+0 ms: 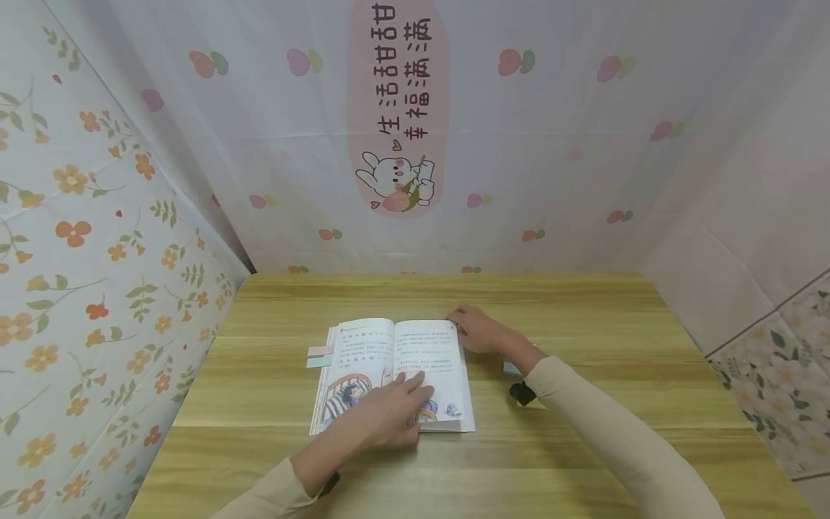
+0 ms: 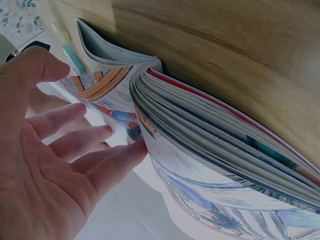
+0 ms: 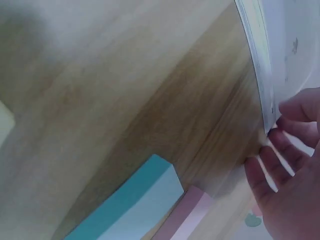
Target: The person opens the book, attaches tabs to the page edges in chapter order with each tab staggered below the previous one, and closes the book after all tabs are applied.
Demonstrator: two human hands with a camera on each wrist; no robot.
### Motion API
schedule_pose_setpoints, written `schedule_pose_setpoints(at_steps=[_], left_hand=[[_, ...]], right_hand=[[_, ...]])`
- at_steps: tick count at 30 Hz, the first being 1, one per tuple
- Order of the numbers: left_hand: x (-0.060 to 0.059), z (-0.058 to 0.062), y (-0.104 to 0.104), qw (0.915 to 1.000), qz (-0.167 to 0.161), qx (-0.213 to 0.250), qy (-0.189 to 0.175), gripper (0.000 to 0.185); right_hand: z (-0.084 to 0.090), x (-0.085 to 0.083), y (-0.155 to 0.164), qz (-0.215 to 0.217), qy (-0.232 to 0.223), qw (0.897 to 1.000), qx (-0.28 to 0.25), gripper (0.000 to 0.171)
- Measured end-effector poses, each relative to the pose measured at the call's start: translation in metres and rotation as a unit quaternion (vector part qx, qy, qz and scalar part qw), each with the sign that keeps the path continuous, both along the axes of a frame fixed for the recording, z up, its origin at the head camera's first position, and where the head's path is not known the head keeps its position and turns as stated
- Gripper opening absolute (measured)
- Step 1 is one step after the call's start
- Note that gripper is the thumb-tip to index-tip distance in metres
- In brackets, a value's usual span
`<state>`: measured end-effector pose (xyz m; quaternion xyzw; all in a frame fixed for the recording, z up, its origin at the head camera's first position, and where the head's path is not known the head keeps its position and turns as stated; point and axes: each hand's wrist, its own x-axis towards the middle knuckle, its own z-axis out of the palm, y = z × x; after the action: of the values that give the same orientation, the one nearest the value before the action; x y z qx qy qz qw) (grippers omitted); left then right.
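On the wooden desk (image 1: 558,447) an open book (image 1: 424,346) lies flat, near the middle and a little toward the person, its pages showing printed text above and coloured drawings below. Both hands are on it. The left hand (image 1: 389,411) rests palm down on the lower part of the pages, across the fold, with its fingers (image 1: 415,382) stretched out and lying straight on the paper; its grip is slack and clasps nothing. From the left wrist view the same hand (image 2: 45,165) shows an open palm, fingertips touching the illustrated page just beside the fanned stack of leaves (image 2: 215,145), which bulges up from the desk (image 2: 225,55).

The right hand (image 1: 476,330) sits at the upper right corner of the book, its fingers bent over the page edge. In the right wrist view the fingertips (image 3: 280,145) touch the outer edge of the right-hand pages (image 3: 260,65), but the hand (image 3: 292,190) is seen only in part, so I cannot tell whether it pinches a leaf or merely lies against it.

Just left of the book, touching or nearly touching its left edge, lie small sticky notes (image 1: 320,355), one pink and one pale blue. Another pair of note pads, blue (image 3: 135,205) and pink (image 3: 187,215), lies on the desk near the right wrist; in the head view only a blue corner (image 1: 512,369) shows beside the sleeve (image 1: 616,432).

Behind the desk hangs a pale cloth (image 1: 551,144) printed with small fruits, a rabbit and writing; a flowered cloth (image 1: 84,252) covers the left side.
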<state>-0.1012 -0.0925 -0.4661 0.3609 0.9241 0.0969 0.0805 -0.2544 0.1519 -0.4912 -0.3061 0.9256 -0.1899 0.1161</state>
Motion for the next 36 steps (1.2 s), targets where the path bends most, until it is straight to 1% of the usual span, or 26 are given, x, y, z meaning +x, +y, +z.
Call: schedule_pose_setpoints(at_steps=[5, 9, 14, 17, 20, 24, 31, 33, 36], left_hand=[[0.004, 0.002, -0.003, 0.9994, 0.015, 0.019, -0.023, 0.075], [0.009, 0.004, -0.006, 0.9973, 0.032, 0.052, -0.040, 0.090], [0.015, 0.004, -0.010, 0.9926, 0.059, 0.091, -0.056, 0.103], [0.018, 0.004, -0.011, 0.9895, 0.075, 0.107, -0.062, 0.104], [0.019, 0.005, -0.012, 0.9872, 0.084, 0.118, -0.065, 0.103], [0.019, 0.005, -0.013, 0.9866, 0.085, 0.123, -0.064, 0.102], [0.018, 0.003, -0.015, 0.9868, 0.082, 0.123, -0.066, 0.100], [0.018, 0.003, -0.016, 0.9854, 0.084, 0.131, -0.069, 0.100], [0.019, 0.001, -0.018, 0.9817, 0.095, 0.148, -0.072, 0.101]], right_hand=[[0.002, 0.005, 0.000, -0.002, 0.000, 1.000, 0.012, 0.041], [0.001, 0.008, -0.002, -0.005, -0.006, 1.000, 0.014, 0.045], [-0.002, 0.010, -0.006, -0.009, 0.006, 1.000, 0.014, 0.053], [-0.005, 0.010, -0.009, -0.015, 0.018, 1.000, 0.011, 0.055], [-0.005, 0.009, -0.009, -0.026, 0.017, 0.999, 0.005, 0.053], [-0.005, 0.008, -0.010, -0.038, 0.005, 0.999, -0.001, 0.050], [-0.002, 0.006, -0.010, -0.034, 0.002, 0.999, -0.006, 0.047], [-0.001, 0.005, -0.010, -0.035, -0.005, 0.999, -0.009, 0.048], [0.001, 0.005, -0.008, -0.033, -0.015, 0.999, -0.009, 0.048]])
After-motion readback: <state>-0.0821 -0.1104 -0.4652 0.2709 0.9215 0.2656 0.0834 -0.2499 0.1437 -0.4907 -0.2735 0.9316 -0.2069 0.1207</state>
